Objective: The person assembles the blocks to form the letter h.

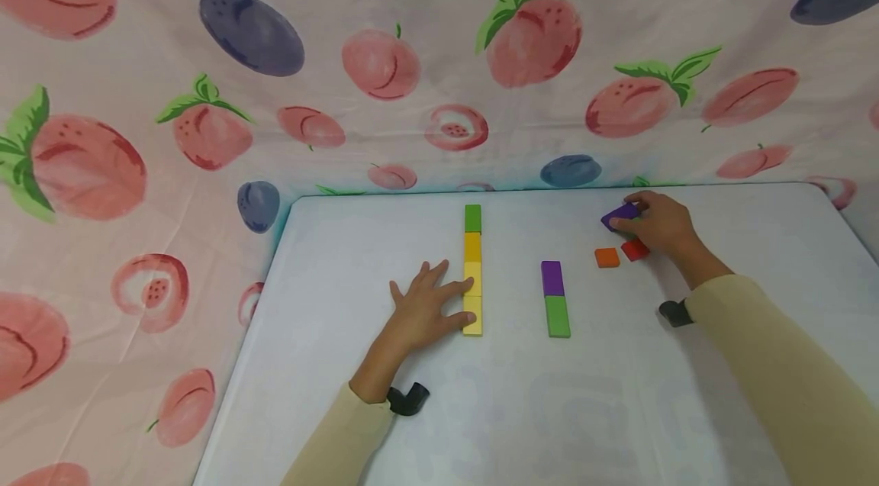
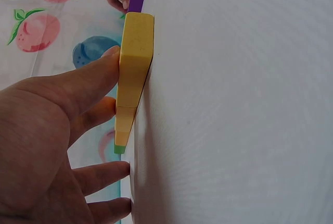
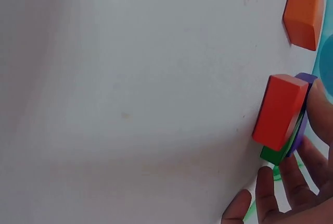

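My left hand (image 1: 420, 314) lies with spread fingers beside a straight column of blocks. Its thumb and index finger touch the two nearest yellow blocks, the front one (image 1: 473, 326) and the one behind it (image 1: 471, 271). Farther up the column come a darker yellow block (image 1: 472, 246) and a green block (image 1: 472, 218). At the back right, my right hand (image 1: 664, 225) pinches a purple block (image 1: 619, 216) between thumb and fingers. A red block (image 1: 635, 249) and a green block (image 3: 271, 155) sit close by that hand, the green one mostly hidden. An orange block (image 1: 607, 258) lies left of the red one.
Between the hands, a purple block (image 1: 552, 278) and a green block (image 1: 558, 317) stand end to end in a shorter column. The white table (image 1: 481, 410) ends at a fruit-print cloth (image 1: 330, 5) behind and to the left. Black cameras sit at both wrists.
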The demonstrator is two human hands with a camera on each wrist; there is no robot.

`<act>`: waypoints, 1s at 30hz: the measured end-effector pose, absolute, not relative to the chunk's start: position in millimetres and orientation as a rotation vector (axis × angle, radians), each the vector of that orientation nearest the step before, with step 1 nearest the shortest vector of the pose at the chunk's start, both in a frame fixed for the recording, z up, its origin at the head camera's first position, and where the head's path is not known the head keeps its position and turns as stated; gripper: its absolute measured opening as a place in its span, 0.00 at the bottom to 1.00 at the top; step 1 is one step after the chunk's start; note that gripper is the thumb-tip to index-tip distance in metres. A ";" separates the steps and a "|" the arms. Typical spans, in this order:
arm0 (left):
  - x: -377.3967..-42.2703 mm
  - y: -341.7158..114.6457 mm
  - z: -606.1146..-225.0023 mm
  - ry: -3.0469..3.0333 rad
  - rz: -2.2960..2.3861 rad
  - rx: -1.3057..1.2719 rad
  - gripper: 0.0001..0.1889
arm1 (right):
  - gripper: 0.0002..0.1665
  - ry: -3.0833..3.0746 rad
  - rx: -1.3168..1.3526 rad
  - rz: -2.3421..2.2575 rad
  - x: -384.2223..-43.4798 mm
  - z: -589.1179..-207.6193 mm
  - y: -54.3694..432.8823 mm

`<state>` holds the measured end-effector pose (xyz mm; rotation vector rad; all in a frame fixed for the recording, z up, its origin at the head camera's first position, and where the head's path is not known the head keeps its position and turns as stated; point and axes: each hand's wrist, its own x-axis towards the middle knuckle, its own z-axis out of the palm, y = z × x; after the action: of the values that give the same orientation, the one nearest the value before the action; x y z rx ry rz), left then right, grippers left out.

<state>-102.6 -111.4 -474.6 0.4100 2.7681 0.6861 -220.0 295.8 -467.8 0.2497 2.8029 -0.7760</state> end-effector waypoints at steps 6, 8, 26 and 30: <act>-101.9 -111.5 -474.7 2.763 0.686 0.403 0.30 | 0.37 2.833 0.351 -0.805 -219.4 -465.1 293.6; -101.6 -111.5 -474.6 2.763 0.684 0.401 0.30 | 0.36 2.863 0.377 -0.800 -219.0 -464.0 292.6; -101.8 -111.8 -475.1 2.774 0.669 0.404 0.30 | 0.22 3.071 0.112 -0.813 -207.2 -454.7 284.8; -101.7 -112.2 -475.2 2.776 0.675 0.408 0.30 | 0.21 3.018 0.095 -0.810 -204.9 -450.7 286.8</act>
<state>-101.7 -112.2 -475.2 0.4077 2.7760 0.6753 -204.9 286.8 -450.7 0.0949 3.0185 -0.8097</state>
